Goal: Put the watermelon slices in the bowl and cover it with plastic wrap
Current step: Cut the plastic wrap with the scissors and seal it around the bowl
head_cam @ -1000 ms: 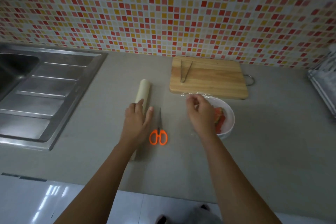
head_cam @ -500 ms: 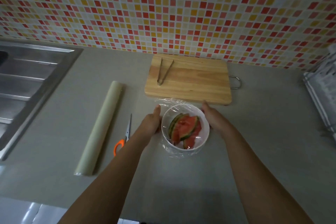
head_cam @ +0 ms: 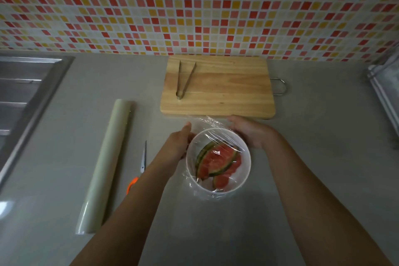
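A white bowl (head_cam: pixel 245 170) stands on the grey counter just in front of the cutting board. Watermelon slices (head_cam: pixel 216 160) lie inside it, red flesh with green rind. A sheet of plastic wrap (head_cam: pixel 207 120) is stretched over the bowl's top, with crinkled loose edges at the back and front. My left hand (head_cam: pixel 178 143) rests against the bowl's left side, thumb up by the rim. My right hand (head_cam: pixel 248 131) lies against the back right side, fingers pressing the wrap down.
The plastic wrap roll (head_cam: pixel 105 164) lies lengthwise to the left, with orange-handled scissors (head_cam: pixel 143 157) between it and my left arm. Metal tongs (head_cam: pixel 183 80) lie on the wooden cutting board (head_cam: pixel 233 90). A steel sink (head_cam: pixel 21 93) is far left, a rack (head_cam: pixel 386 93) far right.
My left hand left the roll and came to the bowl's left side. My right hand shifted from above the bowl to its right side. Both now press the wrap.
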{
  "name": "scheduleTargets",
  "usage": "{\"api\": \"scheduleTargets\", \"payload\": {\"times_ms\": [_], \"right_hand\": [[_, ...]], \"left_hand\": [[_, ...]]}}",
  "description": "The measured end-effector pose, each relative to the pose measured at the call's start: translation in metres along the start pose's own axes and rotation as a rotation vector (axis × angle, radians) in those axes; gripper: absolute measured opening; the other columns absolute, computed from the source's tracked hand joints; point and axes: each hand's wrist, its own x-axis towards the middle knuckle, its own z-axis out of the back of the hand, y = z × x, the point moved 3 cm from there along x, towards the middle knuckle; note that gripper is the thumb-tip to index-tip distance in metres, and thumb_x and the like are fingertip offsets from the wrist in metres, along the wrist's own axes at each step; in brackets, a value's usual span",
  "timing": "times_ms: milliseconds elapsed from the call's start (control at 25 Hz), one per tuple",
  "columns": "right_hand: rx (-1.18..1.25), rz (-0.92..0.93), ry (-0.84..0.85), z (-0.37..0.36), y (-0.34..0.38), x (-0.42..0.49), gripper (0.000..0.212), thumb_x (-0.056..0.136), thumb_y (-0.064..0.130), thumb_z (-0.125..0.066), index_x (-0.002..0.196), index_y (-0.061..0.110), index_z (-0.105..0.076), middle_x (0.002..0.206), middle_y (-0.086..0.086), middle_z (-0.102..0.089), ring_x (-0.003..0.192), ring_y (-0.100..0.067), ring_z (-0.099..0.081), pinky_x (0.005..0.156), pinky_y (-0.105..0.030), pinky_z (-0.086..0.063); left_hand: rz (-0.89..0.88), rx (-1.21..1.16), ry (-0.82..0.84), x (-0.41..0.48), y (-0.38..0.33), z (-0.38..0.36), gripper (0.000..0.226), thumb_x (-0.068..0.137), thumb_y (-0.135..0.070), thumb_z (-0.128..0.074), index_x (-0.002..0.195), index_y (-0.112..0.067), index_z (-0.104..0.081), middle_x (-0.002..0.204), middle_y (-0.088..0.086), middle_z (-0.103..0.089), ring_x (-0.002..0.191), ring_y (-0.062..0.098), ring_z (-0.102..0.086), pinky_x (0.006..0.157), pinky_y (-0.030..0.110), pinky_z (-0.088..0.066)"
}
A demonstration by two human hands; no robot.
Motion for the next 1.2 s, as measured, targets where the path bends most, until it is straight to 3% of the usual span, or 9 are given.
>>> {"api": "scheduleTargets", "payload": {"times_ms": [200,320,440,600,840,920,1000,1120,1200], "right_hand": [[0.083,-0.025,0.08,0.001,0.013,-0.008,0.028,0.093,0.027,-0.048,0.072,0.013,-0.061,0.06,0.0,-0.061,0.056,-0.015,-0.055,0.067,-0.031,-0.046],[0.196,0.008,-0.038,0.009,0.002,-0.002,0.033,0.096,0.034,-0.043,0.076,0.012,-0.056,0.07,-0.004,-0.056,0.062,-0.018,-0.052,0.068,-0.033,-0.044],[-0.013,-0.003,0.038,0.006,-0.004,-0.003,0.041,0.092,0.048,-0.043,0.083,0.012,-0.06,0.071,-0.003,-0.059,0.066,-0.019,-0.053,0.075,-0.035,-0.044],[0.098,0.026,0.064,0.003,0.005,-0.014,0.029,0.092,0.031,-0.053,0.074,0.012,-0.063,0.064,-0.001,-0.063,0.062,-0.016,-0.055,0.069,-0.031,-0.047],[0.39,0.127,-0.241,0.006,0.001,-0.009,0.034,0.099,0.025,-0.039,0.068,0.014,-0.047,0.061,-0.002,-0.043,0.04,-0.007,-0.043,0.042,-0.018,-0.039],[0.418,0.168,-0.382,0.009,-0.002,-0.008,0.036,0.1,0.029,-0.035,0.067,0.016,-0.044,0.06,0.0,-0.038,0.037,-0.005,-0.036,0.032,-0.014,-0.032],[0.404,0.192,-0.485,0.012,-0.007,-0.007,0.044,0.099,0.04,-0.03,0.066,0.018,-0.047,0.058,0.001,-0.042,0.044,-0.009,-0.037,0.034,-0.016,-0.033],[0.217,0.119,-0.417,0.011,-0.016,-0.011,0.081,0.079,0.078,-0.012,0.042,0.018,-0.052,0.038,0.004,-0.05,0.044,-0.015,-0.046,0.05,-0.028,-0.036],[0.014,0.02,-0.352,0.009,-0.025,-0.022,0.085,0.075,0.082,-0.013,0.036,0.017,-0.052,0.035,0.004,-0.052,0.043,-0.013,-0.051,0.052,-0.028,-0.037]], "left_hand": [[-0.028,0.011,-0.071,0.003,-0.003,0.0,0.047,0.1,-0.041,-0.033,0.082,-0.022,-0.072,0.091,0.006,-0.072,0.087,0.021,-0.066,0.083,0.036,-0.052],[-0.032,0.06,-0.158,0.007,0.004,0.001,0.044,0.098,-0.041,-0.039,0.093,-0.012,-0.071,0.096,0.009,-0.071,0.094,0.026,-0.065,0.093,0.045,-0.05],[-0.065,0.078,-0.209,0.009,0.003,0.0,0.042,0.098,-0.039,-0.041,0.091,-0.01,-0.07,0.095,0.009,-0.07,0.096,0.028,-0.064,0.093,0.045,-0.05],[-0.091,0.072,-0.197,0.011,-0.001,0.0,0.044,0.099,-0.038,-0.04,0.086,-0.007,-0.068,0.09,0.011,-0.07,0.091,0.03,-0.064,0.088,0.047,-0.05],[-0.073,-0.014,-0.179,0.007,-0.001,0.003,0.04,0.099,-0.033,-0.043,0.074,-0.01,-0.063,0.065,0.002,-0.06,0.063,0.018,-0.055,0.064,0.03,-0.044],[-0.03,-0.133,-0.129,0.005,0.0,0.003,0.039,0.1,-0.031,-0.043,0.073,-0.01,-0.062,0.055,0.0,-0.053,0.052,0.015,-0.048,0.055,0.026,-0.04],[0.012,-0.244,-0.073,0.002,0.001,0.002,0.04,0.1,-0.032,-0.043,0.074,-0.009,-0.062,0.053,0.001,-0.052,0.049,0.014,-0.048,0.053,0.025,-0.041],[0.09,-0.321,-0.038,0.0,0.004,0.0,0.049,0.099,-0.043,-0.04,0.071,-0.011,-0.065,0.054,0.001,-0.056,0.05,0.014,-0.052,0.055,0.027,-0.043],[0.115,-0.331,-0.036,0.0,0.006,0.0,0.055,0.098,-0.047,-0.034,0.068,-0.012,-0.064,0.052,0.001,-0.055,0.045,0.011,-0.049,0.054,0.026,-0.04]]}}
